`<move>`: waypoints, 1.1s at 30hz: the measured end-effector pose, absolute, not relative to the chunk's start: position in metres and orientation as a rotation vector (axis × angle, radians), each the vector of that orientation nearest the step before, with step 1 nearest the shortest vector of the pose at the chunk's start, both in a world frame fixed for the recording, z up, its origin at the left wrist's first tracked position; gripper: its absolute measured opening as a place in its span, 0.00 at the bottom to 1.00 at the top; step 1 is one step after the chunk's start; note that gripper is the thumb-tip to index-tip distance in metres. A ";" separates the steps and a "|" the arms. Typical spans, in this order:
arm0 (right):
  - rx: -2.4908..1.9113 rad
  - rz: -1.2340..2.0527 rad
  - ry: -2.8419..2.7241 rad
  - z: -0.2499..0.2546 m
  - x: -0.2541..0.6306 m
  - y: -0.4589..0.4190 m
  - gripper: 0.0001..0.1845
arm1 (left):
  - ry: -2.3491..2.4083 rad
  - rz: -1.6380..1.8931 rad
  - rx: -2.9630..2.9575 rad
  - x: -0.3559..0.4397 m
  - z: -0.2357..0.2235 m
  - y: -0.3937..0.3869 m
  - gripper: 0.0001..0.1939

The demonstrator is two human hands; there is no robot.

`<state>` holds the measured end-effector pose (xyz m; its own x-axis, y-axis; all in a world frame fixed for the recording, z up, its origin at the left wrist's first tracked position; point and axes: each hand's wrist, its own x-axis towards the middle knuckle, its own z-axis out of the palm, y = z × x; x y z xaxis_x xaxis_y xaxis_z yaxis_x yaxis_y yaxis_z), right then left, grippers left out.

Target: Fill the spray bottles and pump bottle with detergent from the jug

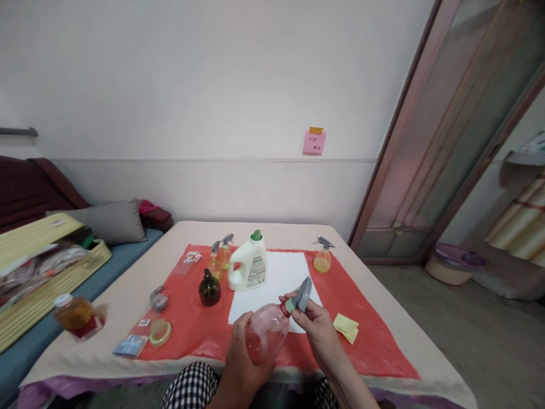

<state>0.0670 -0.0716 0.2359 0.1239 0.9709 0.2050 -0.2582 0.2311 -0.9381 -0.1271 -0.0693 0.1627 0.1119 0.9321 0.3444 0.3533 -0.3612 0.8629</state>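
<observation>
Left hand (243,355) wraps pink spray bottle (270,335), fingers curled round body; right hand (317,325) pinches grey trigger head (304,294) at neck. Bottle tilted, near middle of table's (394,321) front edge.

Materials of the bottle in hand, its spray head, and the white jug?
Bottle: likely plastic, glossy, see-through; pale highlights show, though glass isn't ruled out.
Spray head: probably opaque molded plastic; even gray, little shine.
White jug: likely opaque plastic, satin; handle looks formed with the body.
</observation>
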 end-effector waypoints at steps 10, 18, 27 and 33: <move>-0.943 1.119 -0.959 0.227 0.063 -0.071 0.25 | 1.249 1.273 1.749 -0.116 0.163 -0.077 0.40; -0.958 1.096 -0.932 0.220 0.066 -0.075 0.26 | 1.205 1.128 1.754 -0.121 0.150 -0.074 0.46; -1.043 1.007 -0.841 0.209 0.056 -0.073 0.26 | 1.328 1.433 2.109 -0.113 0.139 -0.071 0.37; -1.080 1.006 -0.821 0.209 0.052 -0.075 0.28 | 1.312 1.388 2.006 -0.110 0.124 -0.071 0.47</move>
